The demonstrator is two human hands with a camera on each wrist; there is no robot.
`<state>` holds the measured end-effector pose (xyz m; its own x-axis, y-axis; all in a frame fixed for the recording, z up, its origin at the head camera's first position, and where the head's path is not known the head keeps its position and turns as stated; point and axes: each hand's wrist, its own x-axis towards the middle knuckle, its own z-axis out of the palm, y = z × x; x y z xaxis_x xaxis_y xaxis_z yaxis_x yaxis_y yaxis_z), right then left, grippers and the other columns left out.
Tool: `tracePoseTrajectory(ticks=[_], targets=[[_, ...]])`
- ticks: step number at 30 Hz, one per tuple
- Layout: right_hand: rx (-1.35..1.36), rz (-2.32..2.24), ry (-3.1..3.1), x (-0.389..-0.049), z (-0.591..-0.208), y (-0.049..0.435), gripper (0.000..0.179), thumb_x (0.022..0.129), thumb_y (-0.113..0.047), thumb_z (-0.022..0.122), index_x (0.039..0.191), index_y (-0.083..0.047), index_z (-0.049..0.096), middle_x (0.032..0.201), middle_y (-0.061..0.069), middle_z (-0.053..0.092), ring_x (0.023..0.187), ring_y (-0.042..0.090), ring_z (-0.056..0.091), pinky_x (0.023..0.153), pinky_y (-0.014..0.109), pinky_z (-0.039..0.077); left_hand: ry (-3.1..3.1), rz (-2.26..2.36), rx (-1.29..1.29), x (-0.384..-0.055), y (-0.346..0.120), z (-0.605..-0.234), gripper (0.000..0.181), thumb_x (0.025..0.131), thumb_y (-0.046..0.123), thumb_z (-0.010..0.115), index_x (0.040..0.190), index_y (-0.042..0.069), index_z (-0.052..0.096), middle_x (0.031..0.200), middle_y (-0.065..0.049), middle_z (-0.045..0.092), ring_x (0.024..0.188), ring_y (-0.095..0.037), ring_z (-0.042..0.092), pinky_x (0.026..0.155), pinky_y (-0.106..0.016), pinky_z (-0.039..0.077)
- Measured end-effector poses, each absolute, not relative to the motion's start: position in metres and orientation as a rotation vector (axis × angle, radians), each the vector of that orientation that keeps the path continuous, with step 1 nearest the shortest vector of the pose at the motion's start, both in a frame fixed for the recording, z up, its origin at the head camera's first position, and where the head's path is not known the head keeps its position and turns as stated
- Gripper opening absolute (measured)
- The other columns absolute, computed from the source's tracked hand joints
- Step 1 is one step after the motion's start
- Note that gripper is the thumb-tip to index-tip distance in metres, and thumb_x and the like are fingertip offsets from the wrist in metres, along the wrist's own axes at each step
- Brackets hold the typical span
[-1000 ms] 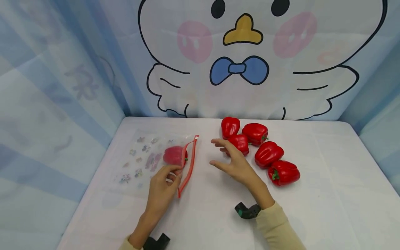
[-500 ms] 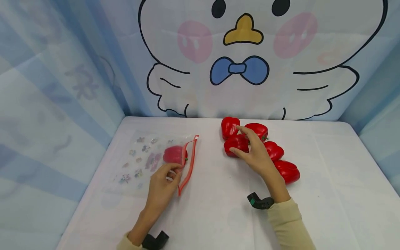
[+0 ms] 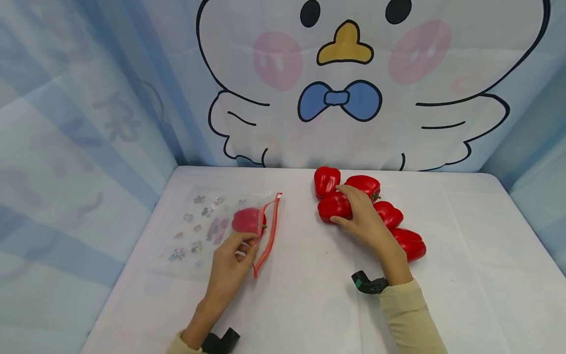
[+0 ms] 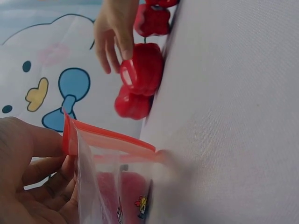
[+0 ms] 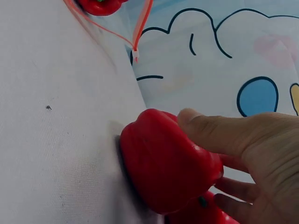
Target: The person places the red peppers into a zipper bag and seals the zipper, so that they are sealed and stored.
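In the head view my left hand [image 3: 234, 265] pinches the opening edge of a clear zip bag [image 3: 194, 268] with an orange-red zip strip [image 3: 268, 248]. Inside the bag, near its mouth, lies one red bell pepper [image 3: 247, 220]; the left wrist view shows it through the plastic. On the table, my right hand [image 3: 364, 221] has its thumb and fingers curled round another bell pepper [image 3: 332, 207]. That pepper rests on the table, and the right wrist view shows the thumb on its side [image 5: 168, 158] with the other fingers partly hidden behind it.
More red bell peppers crowd around the right hand: one at the back [image 3: 326, 182], one behind the fingers [image 3: 363, 185], and two to the right [image 3: 409, 244]. A printed curtain [image 3: 247, 132] stands along the table's far edge.
My right hand has moved right and reached the pepper nearest the bag, then its fingers drew in round it. My left hand and the bag have hardly moved.
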<state>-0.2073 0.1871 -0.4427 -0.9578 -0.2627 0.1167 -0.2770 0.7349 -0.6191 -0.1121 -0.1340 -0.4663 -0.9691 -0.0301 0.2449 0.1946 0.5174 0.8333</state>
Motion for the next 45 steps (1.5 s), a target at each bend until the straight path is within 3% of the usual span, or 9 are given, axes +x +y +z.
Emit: tracePoseTrajectory(ticks=[12, 22, 34, 45], targets=[[0.424, 0.983, -2.968, -0.206, -0.447, 0.187, 0.084, 0.089, -0.008, 0.08, 0.16, -0.004, 0.034, 0.165, 0.022, 0.035, 0.154, 0.044, 0.029, 0.117, 0.068, 0.039, -2.532, -1.449, -0.146, -0.11, -0.136, -0.466, 0.02, 0.095, 0.006, 0.074, 0.114, 0.014, 0.073, 0.099, 0.002, 0.068, 0.082, -0.011, 0.065, 0.068, -0.02, 0.057], [0.425, 0.943, -2.955, -0.205, -0.448, 0.185, 0.083, 0.086, -0.003, 0.081, 0.157, -0.006, 0.04, 0.161, 0.022, 0.041, 0.15, 0.044, 0.033, 0.115, 0.067, 0.042, -2.541, -1.447, -0.13, -0.11, -0.135, -0.466, 0.022, 0.095, 0.006, 0.075, 0.114, 0.015, 0.073, 0.1, 0.002, 0.068, 0.083, -0.012, 0.064, 0.069, -0.019, 0.057], [0.405, 1.01, -2.935, -0.208, -0.451, 0.182, 0.081, 0.087, -0.016, 0.084, 0.155, -0.01, 0.041, 0.156, 0.018, 0.046, 0.146, 0.039, 0.04, 0.111, 0.065, 0.047, -2.506, -1.452, -0.16, -0.111, -0.136, -0.466, 0.021, 0.095, 0.005, 0.074, 0.113, 0.015, 0.074, 0.099, 0.001, 0.069, 0.081, -0.011, 0.065, 0.068, -0.02, 0.057], [0.512, 1.27, -2.889, -0.208, -0.455, 0.168, 0.081, 0.09, -0.025, 0.083, 0.158, -0.017, 0.04, 0.148, 0.013, 0.049, 0.129, 0.034, 0.054, 0.103, 0.055, 0.055, -2.486, -1.452, -0.185, -0.111, -0.138, -0.47, 0.021, 0.094, 0.003, 0.075, 0.113, 0.012, 0.074, 0.098, 0.001, 0.069, 0.081, -0.01, 0.065, 0.067, -0.021, 0.058]])
